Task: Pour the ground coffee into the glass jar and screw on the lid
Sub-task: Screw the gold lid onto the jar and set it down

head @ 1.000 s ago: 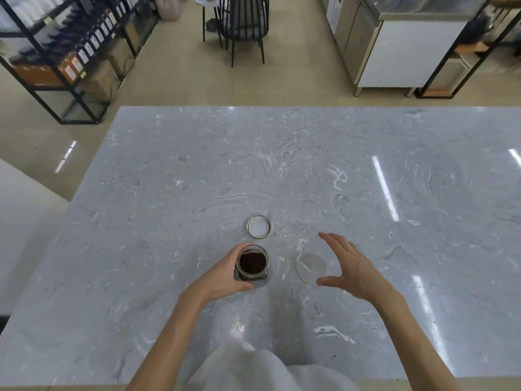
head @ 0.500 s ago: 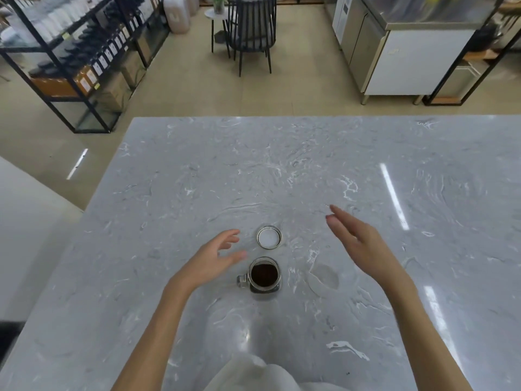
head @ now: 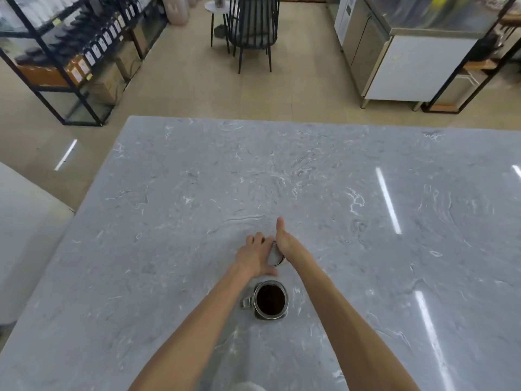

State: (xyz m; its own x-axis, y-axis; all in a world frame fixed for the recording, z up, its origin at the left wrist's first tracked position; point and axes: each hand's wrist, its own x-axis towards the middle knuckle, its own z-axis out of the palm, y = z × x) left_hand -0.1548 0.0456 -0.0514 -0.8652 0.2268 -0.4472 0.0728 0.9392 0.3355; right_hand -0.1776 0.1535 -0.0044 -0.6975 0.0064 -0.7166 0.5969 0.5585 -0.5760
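1. Beyond the table's far left corner stands a black metal shelving rack (head: 70,52) loaded with dark bottles and boxes; its upper part is cut off by the picture's edge.
2. The grey marbled table (head: 197,193) fills most of the view, and its near edge is hidden below the frame.
3. The left hand (head: 255,256) lies low over the table near the middle of the near half, fingers curled, its thumb side against the left of the lid (head: 275,256). Whether the fingers actually grip the lid I cannot tell.
4. The lid, a round silver piece, sits on the table between the two hands; only a small arc of its rim and top shows, the rest being covered by them.
5. The glass jar (head: 270,300) stands upright on the table just nearer the person than the lid, between the two forearms and apart from both hands. Its mouth is uncovered and the inside looks dark brown, with ground coffee (head: 270,299) in it; a small glass handle sticks out on its left.
6. The right hand (head: 284,241) is held edge-on, fingers straight and together, pressed against the lid's right side.
7. Past the table's far edge stand a dark slatted chair (head: 251,29) and, toward the far right corner, a white and steel cabinet (head: 408,60), partly cut off.
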